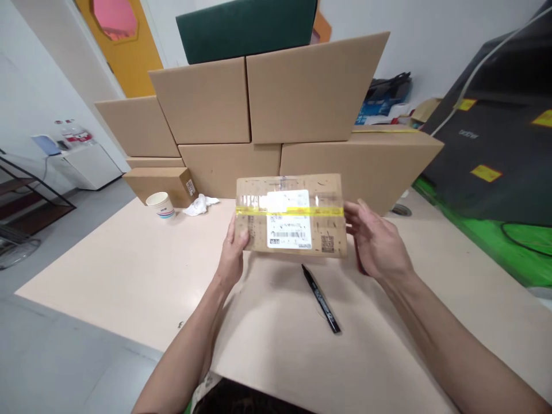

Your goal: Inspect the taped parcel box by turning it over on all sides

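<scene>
A cardboard parcel (328, 230) with a white shipping label and a strip of yellow tape is held up above the table, its labelled face toward me. My left hand (235, 244) grips its lower left edge, the thumb on the front. At the right edge is my right hand (377, 238), its fingers reaching the side of the parcel; a small dark red thing shows partly beneath that palm. Below the parcel a black marker pen (319, 299) lies slantwise on the table (276, 328).
Large cardboard boxes (302, 92) are stacked along the back, a dark green box (248, 29) on top. Further left stand a paper cup (160, 204), a crumpled tissue (199, 205) and a smaller box (157, 185). A tape roll (401, 210) sits at the right.
</scene>
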The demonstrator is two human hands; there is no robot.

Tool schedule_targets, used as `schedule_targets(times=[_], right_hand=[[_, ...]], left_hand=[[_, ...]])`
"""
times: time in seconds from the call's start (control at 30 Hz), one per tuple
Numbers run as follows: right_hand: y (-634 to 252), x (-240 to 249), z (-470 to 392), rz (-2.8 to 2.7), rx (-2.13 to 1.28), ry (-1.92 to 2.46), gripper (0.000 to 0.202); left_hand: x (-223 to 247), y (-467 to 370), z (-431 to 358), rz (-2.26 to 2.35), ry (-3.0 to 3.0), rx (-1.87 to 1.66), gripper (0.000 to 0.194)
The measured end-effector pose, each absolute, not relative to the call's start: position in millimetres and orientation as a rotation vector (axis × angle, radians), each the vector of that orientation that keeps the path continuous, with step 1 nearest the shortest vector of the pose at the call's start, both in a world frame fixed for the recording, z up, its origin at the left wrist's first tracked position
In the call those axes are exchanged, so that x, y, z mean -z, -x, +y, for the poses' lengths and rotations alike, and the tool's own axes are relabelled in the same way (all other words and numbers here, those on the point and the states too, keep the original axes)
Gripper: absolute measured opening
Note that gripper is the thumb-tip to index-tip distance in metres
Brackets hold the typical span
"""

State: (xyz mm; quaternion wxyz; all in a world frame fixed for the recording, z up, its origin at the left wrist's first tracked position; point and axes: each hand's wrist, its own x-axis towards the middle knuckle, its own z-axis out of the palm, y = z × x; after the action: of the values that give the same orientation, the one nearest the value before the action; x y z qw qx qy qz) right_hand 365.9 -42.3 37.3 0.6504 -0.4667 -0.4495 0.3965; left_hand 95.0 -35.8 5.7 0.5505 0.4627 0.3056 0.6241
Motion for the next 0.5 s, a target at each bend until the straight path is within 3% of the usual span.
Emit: schedule_targets(times=[0.23,0.5], right_hand=[[-368.3,-48.5,-57.3,-1.315,-0.568,0.903,0.04],[-372.8,-53.3,-50.8,-1.185,-0.49,0.847,0.039]], left_hand=[[-14.8,-90.6,-34.6,0.637,-0.786,-1.316,0.077],[-15.8,-92.4,-38.9,0.787,-1.131,-1.398,0.067]])
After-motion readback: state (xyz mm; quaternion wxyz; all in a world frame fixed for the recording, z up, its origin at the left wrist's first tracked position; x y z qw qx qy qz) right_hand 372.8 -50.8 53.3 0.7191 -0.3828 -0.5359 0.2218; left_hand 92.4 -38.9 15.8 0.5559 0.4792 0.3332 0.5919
